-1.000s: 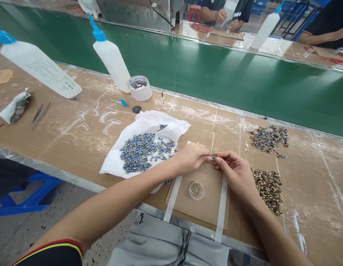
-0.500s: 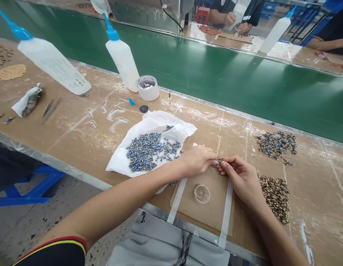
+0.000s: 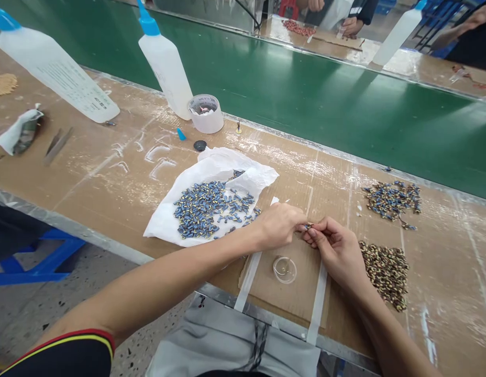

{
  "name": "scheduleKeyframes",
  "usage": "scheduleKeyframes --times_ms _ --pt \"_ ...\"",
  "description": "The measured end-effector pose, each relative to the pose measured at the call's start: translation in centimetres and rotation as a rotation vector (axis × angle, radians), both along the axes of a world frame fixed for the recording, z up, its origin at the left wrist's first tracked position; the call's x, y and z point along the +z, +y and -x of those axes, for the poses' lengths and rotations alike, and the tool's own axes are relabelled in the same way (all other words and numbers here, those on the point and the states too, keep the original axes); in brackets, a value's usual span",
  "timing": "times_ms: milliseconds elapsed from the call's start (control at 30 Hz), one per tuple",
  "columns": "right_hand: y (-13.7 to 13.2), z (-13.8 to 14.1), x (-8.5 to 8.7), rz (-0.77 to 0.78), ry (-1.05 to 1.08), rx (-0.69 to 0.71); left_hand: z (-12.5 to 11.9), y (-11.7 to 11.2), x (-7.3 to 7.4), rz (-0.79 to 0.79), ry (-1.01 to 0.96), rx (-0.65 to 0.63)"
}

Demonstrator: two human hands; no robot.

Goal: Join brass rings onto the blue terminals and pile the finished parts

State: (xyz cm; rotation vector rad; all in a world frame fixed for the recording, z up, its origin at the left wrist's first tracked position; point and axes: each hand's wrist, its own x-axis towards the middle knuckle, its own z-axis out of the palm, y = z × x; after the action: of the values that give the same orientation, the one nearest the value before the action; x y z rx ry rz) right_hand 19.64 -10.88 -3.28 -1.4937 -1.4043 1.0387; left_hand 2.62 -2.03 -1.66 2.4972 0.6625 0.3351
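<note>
My left hand (image 3: 281, 225) and my right hand (image 3: 340, 252) meet fingertip to fingertip over the cardboard. Between them they pinch a tiny blue-and-brown piece (image 3: 308, 226), mostly covered by the fingers. To the left, a crumpled white sheet (image 3: 160, 222) carries many small blue-and-yellow pieces (image 3: 199, 209). Beside my right wrist lies a heap of brown-and-yellow pieces (image 3: 386, 275). Behind that heap is a looser pile of small parts in blue, brown and yellow (image 3: 392, 200). Just below my hands stands a small clear cup (image 3: 285, 270) with a little in its bottom.
Two white bottles with blue nozzles, one nearer (image 3: 56, 73) and one farther (image 3: 166, 73), lean at the back left. A tape roll (image 3: 206, 121), a black cap (image 3: 199, 145) and tweezers (image 3: 58, 144) lie nearby. Beyond runs a green belt (image 3: 290, 99), with co-workers' hands across it.
The view has shifted slightly, so the bottles sit higher and farther left. My hands remain together on the small piece. Across the belt, co-workers' hands have moved.
</note>
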Motion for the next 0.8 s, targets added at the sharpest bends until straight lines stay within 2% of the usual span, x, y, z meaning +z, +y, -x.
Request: scheduleKeyframes --times_ms 200,400,567,700,800 --pt "0.0 0.1 0.1 -0.006 -0.018 0.007 -0.2 -0.2 -0.1 -0.076 0.042 -0.017" --pt "0.2 -0.1 0.4 0.023 0.05 0.018 0.2 0.3 0.2 -0.063 0.061 -0.062" --pt "0.3 -0.6 0.9 0.059 0.226 0.066 0.9 0.8 1.3 0.059 -0.063 -0.107" --pt "0.3 -1.0 1.0 -0.1 0.247 0.075 1.2 0.9 1.9 0.213 -0.147 -0.109" --pt "0.3 -1.1 1.1 -0.204 0.198 0.129 1.2 0.8 1.8 0.366 -0.183 -0.166"
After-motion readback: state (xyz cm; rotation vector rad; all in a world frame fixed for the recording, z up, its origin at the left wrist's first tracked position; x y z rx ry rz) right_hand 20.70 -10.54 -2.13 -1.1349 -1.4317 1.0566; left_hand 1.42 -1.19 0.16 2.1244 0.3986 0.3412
